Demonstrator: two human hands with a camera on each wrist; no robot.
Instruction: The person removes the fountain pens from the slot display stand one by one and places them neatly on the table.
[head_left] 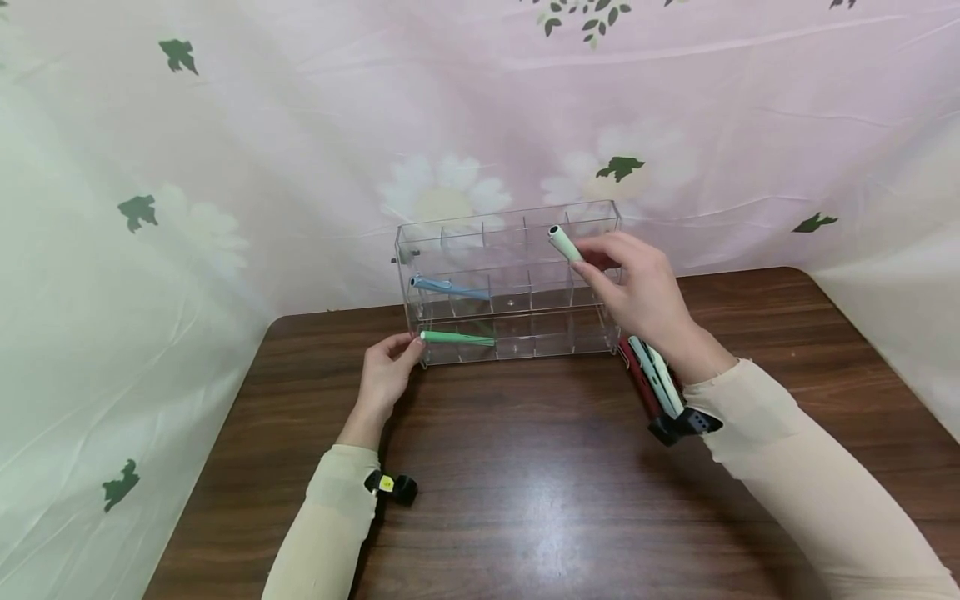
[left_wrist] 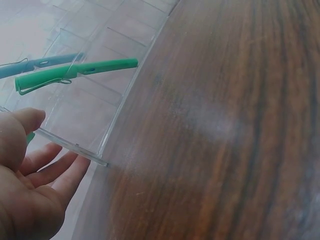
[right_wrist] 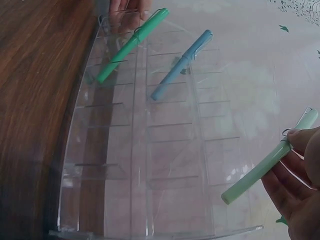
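Pale green pen [right_wrist: 270, 166], capped w/ clip, slim, pinched in right hand [head_left: 637, 292] fingertips, held tilted above top-right cells of clear organizer [head_left: 510, 283] on wood table [head_left: 570, 492]. Looks like slotting step; next prob. needs tip lined up w/ an empty cell. Left hand [head_left: 386, 375], fingers relaxed, resting on organizer's left end. Green pen [head_left: 456, 338] & blue pen [head_left: 448, 288] already in cells.

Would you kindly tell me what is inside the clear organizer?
The clear organizer holds a green pen and a blue pen. Its right end is hidden behind the right hand.
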